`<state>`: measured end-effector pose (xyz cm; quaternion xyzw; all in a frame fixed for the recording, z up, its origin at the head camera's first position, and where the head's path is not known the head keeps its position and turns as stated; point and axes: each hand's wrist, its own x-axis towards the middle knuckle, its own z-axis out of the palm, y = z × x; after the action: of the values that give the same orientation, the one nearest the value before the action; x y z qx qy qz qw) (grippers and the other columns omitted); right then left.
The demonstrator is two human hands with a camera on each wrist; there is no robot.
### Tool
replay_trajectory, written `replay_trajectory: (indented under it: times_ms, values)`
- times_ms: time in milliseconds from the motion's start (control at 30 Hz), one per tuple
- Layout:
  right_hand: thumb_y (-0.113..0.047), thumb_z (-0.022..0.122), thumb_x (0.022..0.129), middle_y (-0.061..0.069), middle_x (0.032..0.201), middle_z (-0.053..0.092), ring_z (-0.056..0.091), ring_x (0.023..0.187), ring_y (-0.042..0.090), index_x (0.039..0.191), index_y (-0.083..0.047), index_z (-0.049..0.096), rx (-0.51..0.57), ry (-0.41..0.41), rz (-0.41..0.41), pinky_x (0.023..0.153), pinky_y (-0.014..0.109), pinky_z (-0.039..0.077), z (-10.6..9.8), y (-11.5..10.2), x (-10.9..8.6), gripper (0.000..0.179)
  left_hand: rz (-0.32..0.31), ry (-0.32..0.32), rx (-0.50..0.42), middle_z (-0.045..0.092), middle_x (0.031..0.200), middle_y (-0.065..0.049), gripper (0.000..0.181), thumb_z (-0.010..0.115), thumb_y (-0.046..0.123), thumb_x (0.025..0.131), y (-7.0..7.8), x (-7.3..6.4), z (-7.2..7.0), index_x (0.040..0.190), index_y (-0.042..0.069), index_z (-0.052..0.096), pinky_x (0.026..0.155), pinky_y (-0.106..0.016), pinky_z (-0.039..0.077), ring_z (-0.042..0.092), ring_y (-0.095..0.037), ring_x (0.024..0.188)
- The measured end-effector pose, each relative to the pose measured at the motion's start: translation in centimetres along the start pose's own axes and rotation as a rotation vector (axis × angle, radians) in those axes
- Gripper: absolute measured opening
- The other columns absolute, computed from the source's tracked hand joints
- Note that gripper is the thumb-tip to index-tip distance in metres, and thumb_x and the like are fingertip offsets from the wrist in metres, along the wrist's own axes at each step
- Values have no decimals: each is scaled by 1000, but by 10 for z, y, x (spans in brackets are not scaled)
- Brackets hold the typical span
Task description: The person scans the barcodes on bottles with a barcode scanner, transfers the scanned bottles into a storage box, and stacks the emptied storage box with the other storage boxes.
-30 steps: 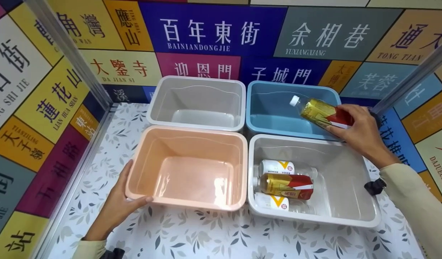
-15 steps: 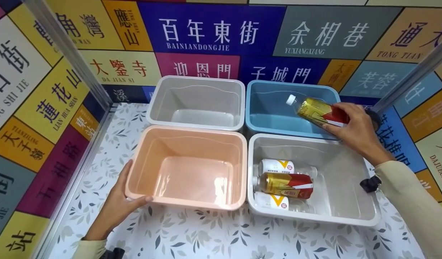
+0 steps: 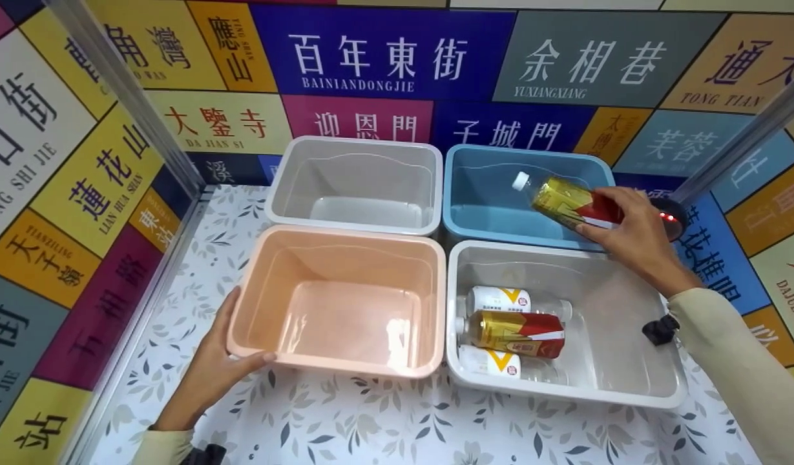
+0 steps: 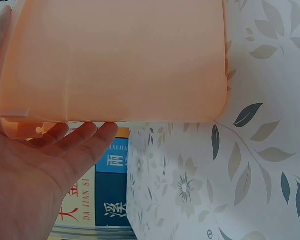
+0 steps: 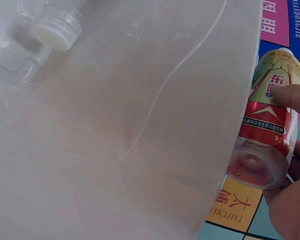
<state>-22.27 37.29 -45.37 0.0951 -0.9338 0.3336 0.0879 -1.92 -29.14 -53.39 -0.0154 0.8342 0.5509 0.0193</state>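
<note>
My right hand (image 3: 641, 240) grips a plastic drink bottle (image 3: 568, 201) with a gold and red label and a white cap. The bottle is tilted over the blue bin (image 3: 532, 240), its cap pointing left. In the right wrist view the thumb lies on the bottle's label (image 5: 262, 117). My left hand (image 3: 209, 365) rests against the near left corner of the peach bin (image 3: 345, 369), its thumb at the front rim. The left wrist view has straight fingers (image 4: 92, 145) along the outer wall. A similar gold and red bottle (image 3: 519, 334) lies in the larger grey bin (image 3: 629, 310).
Two clear bottles with white and yellow labels, one (image 3: 498, 299) behind and another (image 3: 493, 361) in front, lie beside that bottle. A smaller grey bin (image 3: 355, 229) stands behind the peach one. Sign-covered walls (image 3: 384, 58) enclose the leaf-patterned tabletop (image 3: 358, 420).
The held bottle and my right hand have shifted slightly left over the blue bin. My left hand stays at the peach bin's corner.
</note>
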Motion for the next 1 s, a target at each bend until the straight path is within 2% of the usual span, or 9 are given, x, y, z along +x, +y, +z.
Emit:
replay_trajectory:
  times_ms: [67,133,233,300,367,433,667,900,1000]
  values:
    - [-17,89,96,30,156,52,39,147,53,155,0,58,13,-2,-4,133,66,15,1,1,0,70,-1,0,3,29,178,-22,129,97,14,85,0,0,0,180,26,10,114,-31,46,50,-42,145]
    - [-17,89,95,30,156,52,40,148,53,155,0,58,10,-5,-3,133,66,17,2,2,0,70,-1,-2,5,29,178,-22,129,97,15,85,0,0,1,180,26,10,118,-45,44,50,-42,145]
    - [-19,89,96,27,156,54,43,143,48,156,-2,59,-11,-9,8,123,61,40,4,3,-1,69,-2,-3,10,30,177,-22,129,97,15,85,0,0,1,179,28,10,119,-55,42,51,-42,144]
    - [-20,89,96,25,154,55,45,138,43,156,-3,59,-30,-10,11,114,46,48,5,4,-2,69,-3,-2,16,31,177,-21,129,97,16,85,0,0,1,179,30,10,116,-46,46,53,-41,143]
    - [-21,89,96,23,153,57,46,134,40,156,-4,60,-44,-10,8,105,33,47,6,4,-2,68,-5,-1,20,32,177,-21,129,97,16,85,0,0,1,179,31,11,112,-33,47,53,-41,143]
    - [-21,89,96,23,152,58,47,133,40,155,-4,60,-49,-12,4,101,28,44,7,4,-1,68,-4,-1,17,33,176,-21,129,97,16,85,1,0,0,179,32,11,108,-23,45,53,-40,143]
    - [-22,88,97,25,155,56,47,134,43,156,-3,59,-48,-20,7,109,56,50,12,5,2,69,2,-5,11,32,176,-20,128,97,16,86,2,0,0,179,33,10,105,-21,46,53,-40,142]
    - [-19,88,96,26,152,57,47,133,43,153,0,61,-47,-38,3,107,64,48,16,4,5,66,1,-3,36,32,177,-20,127,96,18,87,1,-1,0,179,33,10,108,-20,42,51,-39,144]
    - [-21,88,96,26,152,57,47,132,44,153,0,60,-45,-56,0,106,64,48,17,4,8,66,-5,0,37,31,177,-20,128,96,17,87,0,-1,0,179,33,10,113,-31,45,51,-39,144]
